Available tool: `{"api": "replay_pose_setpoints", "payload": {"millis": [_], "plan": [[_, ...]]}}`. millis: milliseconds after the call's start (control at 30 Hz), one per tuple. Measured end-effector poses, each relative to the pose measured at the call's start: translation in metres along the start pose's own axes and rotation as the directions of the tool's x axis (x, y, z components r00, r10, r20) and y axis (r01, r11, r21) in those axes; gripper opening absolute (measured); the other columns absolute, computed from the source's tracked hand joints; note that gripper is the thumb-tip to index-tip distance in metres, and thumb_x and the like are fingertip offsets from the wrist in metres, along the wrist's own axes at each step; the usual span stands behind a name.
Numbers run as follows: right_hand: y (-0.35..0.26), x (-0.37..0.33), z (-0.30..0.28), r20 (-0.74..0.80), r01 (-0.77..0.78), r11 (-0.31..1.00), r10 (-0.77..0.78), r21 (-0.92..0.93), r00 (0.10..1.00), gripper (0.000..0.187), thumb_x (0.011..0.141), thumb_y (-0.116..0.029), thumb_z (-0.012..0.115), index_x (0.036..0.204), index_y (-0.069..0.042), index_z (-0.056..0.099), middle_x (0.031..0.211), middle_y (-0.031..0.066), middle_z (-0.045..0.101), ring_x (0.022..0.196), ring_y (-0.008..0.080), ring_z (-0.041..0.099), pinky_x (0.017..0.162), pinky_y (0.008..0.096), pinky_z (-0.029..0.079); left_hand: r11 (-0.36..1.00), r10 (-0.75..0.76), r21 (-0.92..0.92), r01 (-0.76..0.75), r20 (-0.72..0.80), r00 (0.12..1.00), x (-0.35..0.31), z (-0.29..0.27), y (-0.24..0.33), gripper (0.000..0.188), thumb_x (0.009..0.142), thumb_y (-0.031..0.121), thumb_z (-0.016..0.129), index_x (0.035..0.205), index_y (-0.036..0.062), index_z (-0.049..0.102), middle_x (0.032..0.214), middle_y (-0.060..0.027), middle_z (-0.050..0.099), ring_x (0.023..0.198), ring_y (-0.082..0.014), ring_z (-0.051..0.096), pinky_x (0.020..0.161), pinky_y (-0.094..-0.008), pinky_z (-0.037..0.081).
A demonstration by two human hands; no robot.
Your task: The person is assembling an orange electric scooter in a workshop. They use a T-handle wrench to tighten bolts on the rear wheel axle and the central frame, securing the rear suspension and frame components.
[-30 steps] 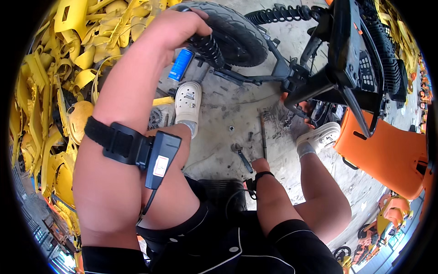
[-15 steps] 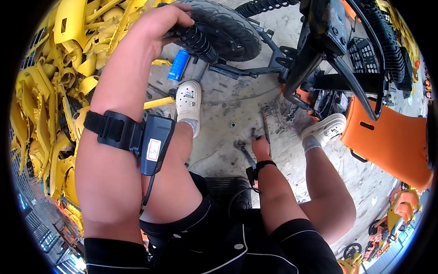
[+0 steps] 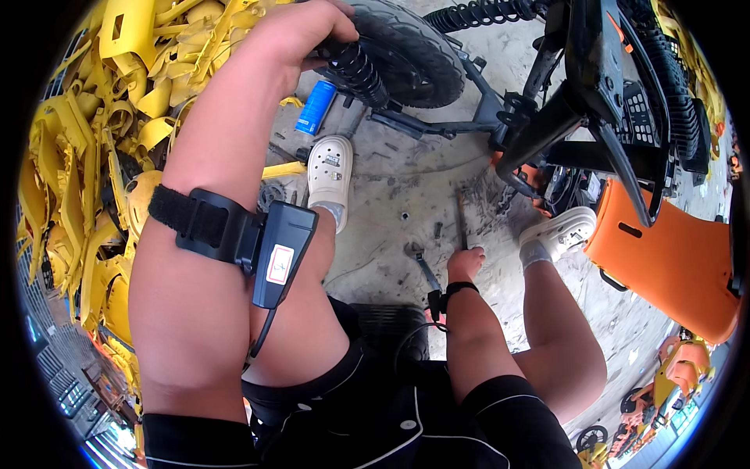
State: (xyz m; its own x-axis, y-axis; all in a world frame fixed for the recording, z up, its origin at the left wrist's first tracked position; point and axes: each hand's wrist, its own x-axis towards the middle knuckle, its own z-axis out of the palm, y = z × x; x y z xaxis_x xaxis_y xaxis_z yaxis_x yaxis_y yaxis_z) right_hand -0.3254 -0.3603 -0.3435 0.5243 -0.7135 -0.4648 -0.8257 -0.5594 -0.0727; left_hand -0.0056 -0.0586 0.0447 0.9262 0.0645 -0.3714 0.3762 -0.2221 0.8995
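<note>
My left hand [image 3: 324, 31] reaches up to the far left, its fingers curled round the upper end of a black coil-spring shock absorber [image 3: 357, 72] beside a wheel with a black tyre [image 3: 422, 59]. Part of that grip is hidden behind the hand. Low in the middle, my right hand [image 3: 466, 264] is closed at the near end of a thin dark rod [image 3: 462, 219] lying along the concrete floor. Its fingertips are partly hidden. Left of this hand a metal wrench-like tool [image 3: 424, 270] lies on the floor, and a small dark bolt-like piece [image 3: 437, 230] lies just beyond.
A black vehicle frame [image 3: 582, 102] stands at the upper right, above an orange panel [image 3: 664, 258]. Yellow plastic parts [image 3: 74, 187] are heaped along the left. A blue can [image 3: 316, 107] lies near my left shoe [image 3: 330, 172]; my right shoe [image 3: 558, 232] is beside the orange panel.
My right hand has moved right, away from the small bolt-like piece and onto the rod's near end. My left hand stays at the shock absorber. The whole view has shifted slightly.
</note>
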Motion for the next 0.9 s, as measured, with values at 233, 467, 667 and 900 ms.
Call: {"api": "replay_pose_setpoints", "payload": {"millis": [233,467,667,900], "plan": [[0.006,0.020,-0.011,0.138,0.023,0.999,-0.018,-0.032,0.990,0.045,0.086,-0.026,0.073,0.118,0.001,0.056,0.123,0.0257,0.058,0.116,0.0418,0.058,0.098,0.0472,0.049,1.000,0.019,0.025,-0.019,0.005,1.000,0.000,-0.003,-0.001,0.041,0.077,0.011,0.067,0.118,0.0103,0.068,0.114,-0.0034,0.066,0.109,-0.0166,0.059,0.098,-0.0378,0.044],[0.005,0.026,-0.006,0.190,0.053,0.993,-0.032,-0.105,0.981,0.044,0.088,-0.027,0.065,0.123,-0.002,0.057,0.130,0.0230,0.057,0.120,0.0400,0.056,0.102,0.0464,0.046,1.000,0.002,0.029,-0.002,-0.001,1.000,-0.001,-0.004,0.001,0.038,0.075,0.014,0.069,0.113,0.0123,0.070,0.105,-0.0041,0.068,0.104,-0.0178,0.061,0.095,-0.0377,0.045],[-0.007,0.022,-0.032,0.258,0.127,0.974,-0.077,-0.185,0.963,0.047,0.080,-0.032,0.060,0.113,0.001,0.065,0.119,0.0234,0.066,0.112,0.0423,0.063,0.095,0.0495,0.051,0.999,-0.015,0.035,0.016,-0.035,0.999,0.009,-0.001,-0.003,0.034,0.073,0.012,0.070,0.106,0.0117,0.073,0.100,-0.0051,0.068,0.097,-0.0190,0.062,0.088,-0.0374,0.048],[-0.032,0.015,-0.061,0.151,0.273,0.961,-0.276,0.039,0.949,0.046,0.080,-0.038,0.062,0.099,0.003,0.069,0.097,0.0267,0.070,0.098,0.0454,0.066,0.088,0.0494,0.051,0.999,-0.005,0.050,0.015,-0.190,0.982,0.018,-0.003,-0.011,0.034,0.064,0.009,0.074,0.095,-0.0021,0.072,0.097,-0.0161,0.071,0.092,-0.0266,0.067,0.079,-0.0348,0.051]]}}
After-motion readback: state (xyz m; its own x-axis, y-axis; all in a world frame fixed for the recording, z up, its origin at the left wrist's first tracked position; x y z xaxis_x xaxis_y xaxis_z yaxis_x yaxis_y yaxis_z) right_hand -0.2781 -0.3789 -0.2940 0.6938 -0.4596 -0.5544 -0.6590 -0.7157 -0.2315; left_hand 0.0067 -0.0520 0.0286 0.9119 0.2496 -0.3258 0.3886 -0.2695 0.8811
